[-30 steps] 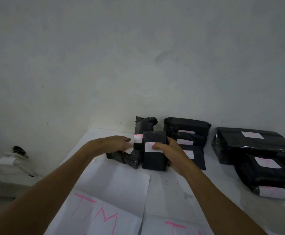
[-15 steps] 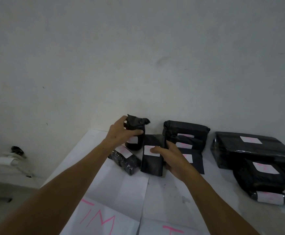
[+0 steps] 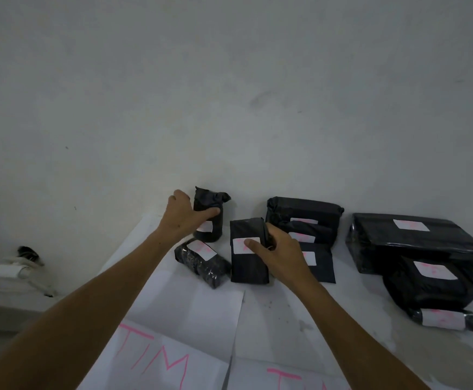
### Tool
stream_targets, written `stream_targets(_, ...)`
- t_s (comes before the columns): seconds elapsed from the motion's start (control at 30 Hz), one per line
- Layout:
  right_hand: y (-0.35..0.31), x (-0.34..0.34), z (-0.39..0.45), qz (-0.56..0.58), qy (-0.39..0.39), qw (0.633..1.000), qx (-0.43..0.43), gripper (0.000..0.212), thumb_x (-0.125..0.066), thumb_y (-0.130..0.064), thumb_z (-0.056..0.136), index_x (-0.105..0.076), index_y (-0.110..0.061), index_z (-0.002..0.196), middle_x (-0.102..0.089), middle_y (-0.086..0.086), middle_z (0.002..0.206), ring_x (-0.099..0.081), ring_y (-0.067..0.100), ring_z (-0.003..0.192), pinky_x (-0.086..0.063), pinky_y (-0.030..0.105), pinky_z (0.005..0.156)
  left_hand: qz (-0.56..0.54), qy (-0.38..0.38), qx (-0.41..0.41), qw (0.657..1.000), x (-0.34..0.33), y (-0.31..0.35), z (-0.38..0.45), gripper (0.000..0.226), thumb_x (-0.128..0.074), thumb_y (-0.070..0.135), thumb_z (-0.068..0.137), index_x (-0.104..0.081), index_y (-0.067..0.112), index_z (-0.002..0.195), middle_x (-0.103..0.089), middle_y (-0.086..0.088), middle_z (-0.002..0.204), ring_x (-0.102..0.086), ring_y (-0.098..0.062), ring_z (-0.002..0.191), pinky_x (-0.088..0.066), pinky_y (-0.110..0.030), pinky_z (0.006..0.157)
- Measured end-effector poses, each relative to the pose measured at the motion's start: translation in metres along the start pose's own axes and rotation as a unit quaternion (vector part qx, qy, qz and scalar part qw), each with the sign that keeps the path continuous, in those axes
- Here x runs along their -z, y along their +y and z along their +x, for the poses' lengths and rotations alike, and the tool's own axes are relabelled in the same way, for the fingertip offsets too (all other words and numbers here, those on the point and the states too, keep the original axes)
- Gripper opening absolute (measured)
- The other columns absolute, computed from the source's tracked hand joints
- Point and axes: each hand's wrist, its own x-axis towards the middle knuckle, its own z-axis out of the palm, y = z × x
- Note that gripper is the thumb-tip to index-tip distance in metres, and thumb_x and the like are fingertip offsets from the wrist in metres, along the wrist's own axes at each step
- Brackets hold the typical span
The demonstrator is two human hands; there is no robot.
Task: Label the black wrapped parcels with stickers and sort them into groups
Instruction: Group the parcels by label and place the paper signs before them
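left hand (image 3: 186, 218): wrapped round the upright parcel (image 3: 208, 218), thumb across its front, fingers behind. parcel stands on end at the back of the bench (image 3: 271, 308), close to the wall (image 3: 229, 94).
right hand (image 3: 279, 256): gripping the flat parcel (image 3: 248, 266) by its right edge, thumb pressed on its white sticker (image 3: 245, 245).
key relation: both held parcels lie straight ahead, far side of the bench. upright one's long axis runs vertical; flat one's long axis runs away from the person, toward the wall. left hand nearer the upright one, right hand nearer the flat one. the two parcels sit just beside each other, prob not touching.
third parcel in left group: small bundle (image 3: 201, 261) lying slanted, just in front of the upright one, beside the flat one's left edge, no hand on it.
count, left group: 3 parcels, each w/ a sticker.
count, middle stack (image 3: 304, 218): 3 that i can make out, overlapping, each stickered.
count, right group (image 3: 415, 240): 3, big one at back, medium in front, small roll (image 3: 445, 319) nearest.
total: approx 9 parcels, all stickered as far as visible.
paper sheets (image 3: 184, 308): 3 or so on the bench, 2 w/ pink lettering.
stage, my guess: labelling looks done; hands tidying the left group.
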Motion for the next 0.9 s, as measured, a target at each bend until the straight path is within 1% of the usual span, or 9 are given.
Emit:
stream_targets(0.07,-0.001,0.002,-0.001,0.019,0.003,1.0,-0.007,0.021,-0.072,-0.034,0.092,-0.063,-0.03,0.111,-0.063,-0.022,0.099,-0.056,-0.013,0.089,-0.043,-0.002,0.071,0.03,0.022,-0.12,0.992,0.014,-0.002,-0.008,0.048,-0.075,0.036,0.078,-0.044,0.011,0.106,-0.047,-0.006,0.107,-0.048,-0.025,0.095,-0.042,-0.031,0.075)
stream_targets(0.1,-0.002,0.002,-0.002,0.032,0.004,0.999,-0.015,0.02,-0.072,-0.033,0.093,-0.063,-0.031,0.11,-0.063,-0.021,0.099,-0.057,-0.011,0.089,-0.044,-0.001,0.07,0.041,-0.02,-0.171,0.984,0.023,-0.004,-0.011,0.04,-0.07,0.036,0.074,-0.048,0.016,0.101,-0.05,-0.003,0.103,-0.051,-0.024,0.091,-0.043,-0.03,0.073)
stream_targets(0.2,-0.002,0.002,-0.004,0.064,0.013,0.997,-0.046,0.011,-0.072,-0.028,0.093,-0.062,-0.031,0.092,-0.063,-0.021,0.089,-0.059,-0.006,0.081,-0.047,0.002,0.065,0.144,-0.313,-0.165,0.924,0.042,-0.004,-0.022,0.045,-0.073,0.031,0.075,-0.061,0.032,0.118,-0.055,0.01,0.116,-0.057,-0.014,0.103,-0.05,-0.031,0.089)
stream_targets(0.27,-0.002,0.001,-0.007,0.089,0.024,0.994,-0.057,0.009,-0.072,-0.028,0.094,-0.064,-0.032,0.094,-0.065,-0.019,0.09,-0.062,-0.005,0.084,-0.052,0.008,0.071,0.215,-0.381,-0.136,0.889,0.04,-0.014,-0.025,0.061,-0.079,0.019,0.078,-0.059,0.034,0.133,-0.053,0.011,0.129,-0.053,-0.014,0.115,-0.048,-0.032,0.1)
stream_targets(0.47,-0.008,0.005,-0.01,0.159,0.035,0.98,-0.11,0.011,-0.063,-0.032,0.1,-0.063,-0.034,0.111,-0.067,-0.013,0.107,-0.064,0.013,0.107,-0.057,0.039,0.095,0.16,-0.189,-0.108,0.963,0.03,-0.033,-0.021,0.054,-0.088,0.02,0.07,-0.067,0.027,0.119,-0.065,0.002,0.11,-0.06,-0.015,0.091,-0.048,-0.021,0.075)
stream_targets(0.6,-0.012,0.008,-0.006,0.21,0.03,0.965,-0.152,0.017,-0.058,-0.024,0.103,-0.062,-0.038,0.11,-0.066,-0.009,0.112,-0.062,0.016,0.109,-0.055,0.046,0.1,0.136,-0.126,-0.039,0.982,0.022,-0.04,-0.023,0.072,-0.093,0.029,0.062,-0.052,0.015,0.12,-0.057,-0.008,0.115,-0.062,-0.024,0.092,-0.055,-0.036,0.077)
stream_targets(0.7,-0.016,0.004,-0.003,0.222,0.027,0.96,-0.168,0.02,-0.056,-0.02,0.101,-0.063,-0.039,0.099,-0.067,-0.008,0.109,-0.063,0.019,0.106,-0.055,0.05,0.1,0.145,-0.135,0.012,0.98,0.021,-0.044,-0.028,0.084,-0.093,0.039,0.063,-0.041,0.004,0.119,-0.054,-0.014,0.116,-0.057,-0.026,0.098,-0.05,-0.033,0.072)
stream_targets(0.83,-0.022,-0.009,-0.002,0.252,0.029,0.95,-0.182,0.019,-0.056,-0.018,0.101,-0.064,-0.035,0.099,-0.068,-0.005,0.109,-0.064,0.021,0.107,-0.057,0.049,0.097,0.235,-0.219,0.04,0.946,0.028,-0.053,-0.036,0.099,-0.087,0.061,0.063,-0.041,0.011,0.135,-0.043,-0.006,0.131,-0.048,-0.024,0.121,-0.048,-0.04,0.1)
stream_targets(0.9,-0.023,-0.015,-0.003,0.281,0.031,0.939,-0.196,0.02,-0.056,-0.016,0.1,-0.066,-0.033,0.102,-0.07,-0.001,0.11,-0.064,0.023,0.107,-0.058,0.05,0.095,0.243,-0.242,0.046,0.938,0.032,-0.056,-0.041,0.096,-0.085,0.064,0.062,-0.044,0.017,0.134,-0.041,-0.002,0.13,-0.047,-0.023,0.122,-0.047,-0.042,0.103)
